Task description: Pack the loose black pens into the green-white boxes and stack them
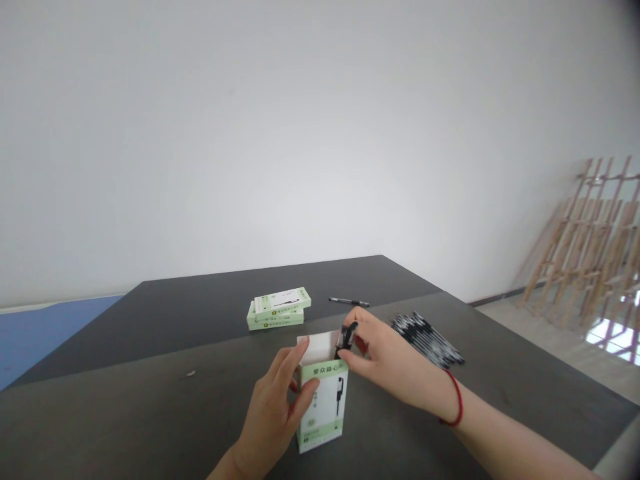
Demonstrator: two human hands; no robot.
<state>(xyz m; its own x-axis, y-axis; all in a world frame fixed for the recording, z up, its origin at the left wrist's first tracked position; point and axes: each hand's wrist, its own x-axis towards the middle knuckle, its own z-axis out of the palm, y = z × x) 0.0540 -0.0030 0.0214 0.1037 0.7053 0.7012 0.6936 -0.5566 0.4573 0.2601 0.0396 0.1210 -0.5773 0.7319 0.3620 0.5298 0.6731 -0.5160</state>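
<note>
A white and green pen box [325, 407] stands upright on the dark table, its top end open. My left hand [275, 400] grips the box at its left side, thumb on the front face. At the box's open top right, my right hand [375, 353] pinches black-capped pens [345, 339], their lower parts hidden inside the box. How many pens it holds I cannot tell. To the right, partly behind my right forearm, lies a pile of clear-barrelled pens [427, 339] with black caps.
Flat green and white pen boxes [276, 315] are stacked beyond my left hand. A single pen [349, 302] lies farther back on the table [200, 313]. A small pale scrap [191, 374] is at left. Wooden frames [590, 233] lean against the wall at right.
</note>
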